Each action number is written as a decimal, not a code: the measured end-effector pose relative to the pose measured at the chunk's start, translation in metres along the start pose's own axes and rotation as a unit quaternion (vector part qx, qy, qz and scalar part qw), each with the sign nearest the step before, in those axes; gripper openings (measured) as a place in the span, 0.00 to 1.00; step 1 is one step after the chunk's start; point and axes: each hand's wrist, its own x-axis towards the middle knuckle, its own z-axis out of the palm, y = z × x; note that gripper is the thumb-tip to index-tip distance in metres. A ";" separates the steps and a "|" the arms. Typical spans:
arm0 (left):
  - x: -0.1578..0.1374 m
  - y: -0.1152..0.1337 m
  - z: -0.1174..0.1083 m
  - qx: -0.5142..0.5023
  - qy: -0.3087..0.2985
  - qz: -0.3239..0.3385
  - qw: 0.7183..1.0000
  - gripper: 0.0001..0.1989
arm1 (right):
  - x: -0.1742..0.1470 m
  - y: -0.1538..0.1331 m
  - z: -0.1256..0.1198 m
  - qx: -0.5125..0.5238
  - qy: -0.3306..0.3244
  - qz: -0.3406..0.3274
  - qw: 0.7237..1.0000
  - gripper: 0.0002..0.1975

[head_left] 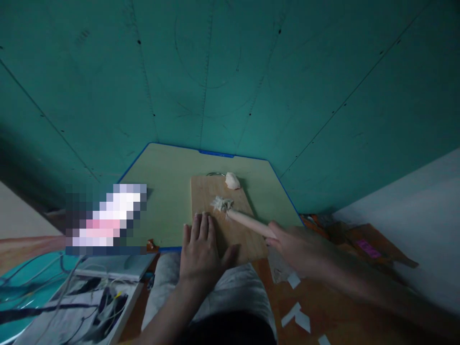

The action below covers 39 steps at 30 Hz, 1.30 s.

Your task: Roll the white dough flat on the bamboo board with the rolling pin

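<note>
A wooden cutting board (pixel 233 239) with a metal handle at its far end lies on a pale folding table top (pixel 163 191). My left hand (pixel 201 244) rests flat on the near left part of the board, fingers stretched out. Wrapped round a pale wooden rolling pin (pixel 249 222), my right hand (pixel 287 242) is closed at its near end. The pin's far end touches a small, ragged, whitish mashed mass (pixel 223 204) on the board. At the board's far right corner sits a cream-coloured lump (pixel 232 181); its kind is unclear.
A green panelled wall (pixel 223 72) rises behind the table. To the left are a pixelated bright object (pixel 115 215) and a white box (pixel 104 297) with cables. Cardboard (pixel 373 244) and paper scraps (pixel 296 316) lie on the floor at right.
</note>
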 end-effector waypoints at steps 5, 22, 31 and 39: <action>-0.013 0.006 0.012 0.012 0.024 0.009 1.000 0.45 | -0.014 0.013 0.016 0.006 -0.021 0.006 1.000 0.14; -0.011 -0.002 0.019 0.001 0.047 0.029 0.998 0.45 | -0.015 0.000 -0.005 -0.049 -0.028 -0.061 0.997 0.14; -0.008 0.003 0.011 0.015 0.040 0.018 0.999 0.46 | 0.020 -0.028 -0.019 -0.065 0.036 -0.100 0.992 0.15; -0.009 0.002 0.012 -0.002 0.048 0.015 0.999 0.44 | -0.008 0.017 0.003 -0.072 0.030 -0.005 0.997 0.13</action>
